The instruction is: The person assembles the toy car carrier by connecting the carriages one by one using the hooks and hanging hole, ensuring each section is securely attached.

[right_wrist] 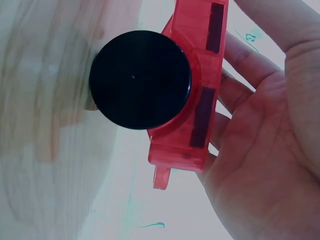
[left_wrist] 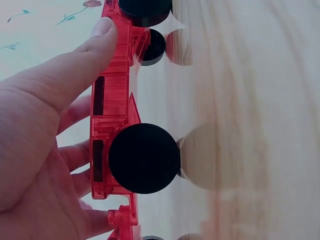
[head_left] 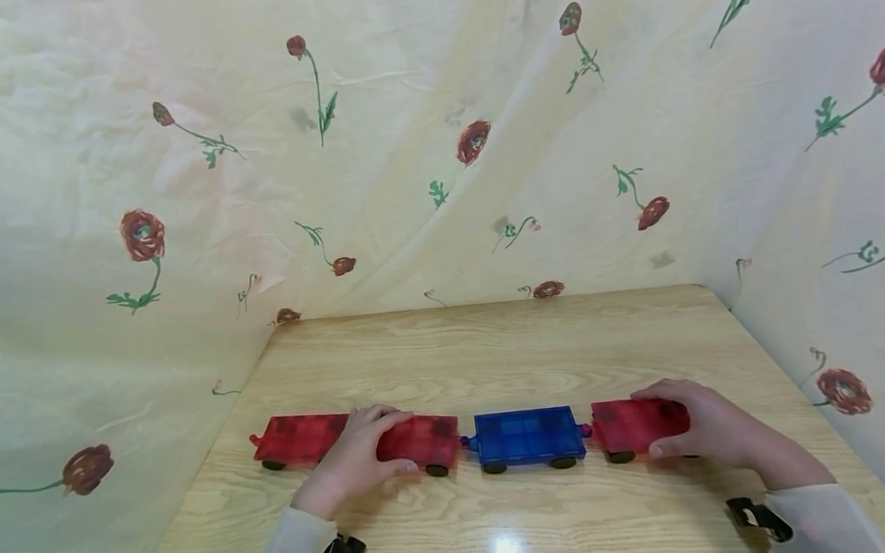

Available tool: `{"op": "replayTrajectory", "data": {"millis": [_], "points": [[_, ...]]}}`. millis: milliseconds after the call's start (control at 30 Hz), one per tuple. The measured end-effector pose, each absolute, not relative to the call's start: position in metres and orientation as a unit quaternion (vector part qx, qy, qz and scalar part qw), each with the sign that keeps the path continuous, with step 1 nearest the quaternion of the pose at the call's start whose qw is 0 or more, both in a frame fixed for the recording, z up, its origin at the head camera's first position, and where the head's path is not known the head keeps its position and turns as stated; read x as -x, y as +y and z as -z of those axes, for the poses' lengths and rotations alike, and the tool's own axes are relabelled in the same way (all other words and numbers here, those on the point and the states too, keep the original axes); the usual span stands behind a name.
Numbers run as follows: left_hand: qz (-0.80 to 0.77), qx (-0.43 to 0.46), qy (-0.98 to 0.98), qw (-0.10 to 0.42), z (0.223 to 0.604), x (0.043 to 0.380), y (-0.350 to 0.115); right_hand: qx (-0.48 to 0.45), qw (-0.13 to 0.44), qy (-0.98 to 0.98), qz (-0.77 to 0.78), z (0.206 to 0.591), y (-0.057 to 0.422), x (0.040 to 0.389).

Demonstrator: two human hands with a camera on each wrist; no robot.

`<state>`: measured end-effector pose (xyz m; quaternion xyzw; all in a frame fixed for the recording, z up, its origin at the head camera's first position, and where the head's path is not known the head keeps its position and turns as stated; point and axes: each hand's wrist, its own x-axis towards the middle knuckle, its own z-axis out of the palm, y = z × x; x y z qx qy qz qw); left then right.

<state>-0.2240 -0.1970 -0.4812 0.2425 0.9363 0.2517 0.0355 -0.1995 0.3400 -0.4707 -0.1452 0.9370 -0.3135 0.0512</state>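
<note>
A row of translucent toy train cars stands along the table in the head view. My left hand [head_left: 362,452] grips the red car second from the left [head_left: 432,440], thumb on its near side and fingers over the far edge. The leftmost red car [head_left: 297,439] is partly hidden behind that hand. A blue car [head_left: 528,435] is in the middle, its couplings meeting the red cars on both sides. My right hand [head_left: 709,425] holds the rightmost red car [head_left: 623,426], which shows a black wheel [right_wrist: 140,80] in the right wrist view.
The cars' wheels are on a wood-grain table [head_left: 491,349]. Flower-patterned cloth [head_left: 406,145] rises behind the table and at both sides. Black straps [head_left: 342,551] show at both wrists, beside the light sleeves [head_left: 295,547].
</note>
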Motion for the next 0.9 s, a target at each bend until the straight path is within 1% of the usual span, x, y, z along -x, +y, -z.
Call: {"op": "replayTrajectory", "data": {"millis": [433, 700, 800, 900], "points": [[-0.241, -0.243, 0.939, 0.026, 0.481, 0.225, -0.198, 0.145, 0.060, 0.939, 0.306, 0.469, 0.340, 0.204], [-0.245, -0.221, 0.943, 0.043, 0.477, 0.225, -0.200, 0.151, 0.062, 0.938, 0.306, 0.467, 0.344, 0.206], [-0.273, -0.218, 0.936, 0.051, 0.473, 0.227, -0.204, 0.154, 0.048, 0.939, 0.303, 0.465, 0.347, 0.206], [-0.298, -0.209, 0.930, 0.051, 0.469, 0.230, -0.211, 0.160, 0.017, 0.941, 0.298, 0.459, 0.349, 0.205]]}}
